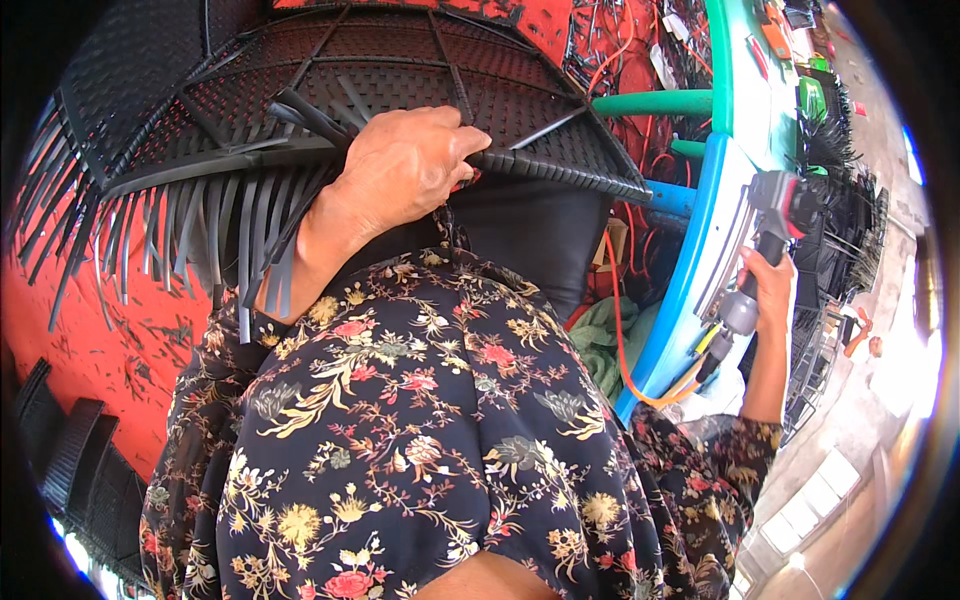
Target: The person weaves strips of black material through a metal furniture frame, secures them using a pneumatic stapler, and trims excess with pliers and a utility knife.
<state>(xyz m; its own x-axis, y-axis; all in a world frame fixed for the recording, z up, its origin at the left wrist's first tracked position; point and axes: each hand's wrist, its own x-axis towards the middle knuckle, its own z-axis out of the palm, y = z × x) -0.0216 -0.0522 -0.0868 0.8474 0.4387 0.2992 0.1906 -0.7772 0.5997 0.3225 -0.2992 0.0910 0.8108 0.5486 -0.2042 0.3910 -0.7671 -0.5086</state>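
My left hand (405, 165) is closed over the near rim of a black woven rattan-style furniture frame (390, 85), its fingertips curling out of sight under the edge. Left of that hand, loose black flat strips (235, 215) hang from the rim in a fringe, and a few stick up beside the knuckles. Off to the right, my right hand (768, 285) grips the handle of what looks like an air staple gun (785, 205), black and grey with some red. It is held up beside a blue-edged table, apart from the weaving. An orange hose (640, 395) runs from its lower end.
The blue and green curved table edge (690, 265) stands at my right. Strip scraps litter the red floor covering (110, 330). More black woven pieces (75, 450) lie at lower left. Green cloth (600, 345) sits under the table, and a black cushion-like surface (540, 235) is before my lap.
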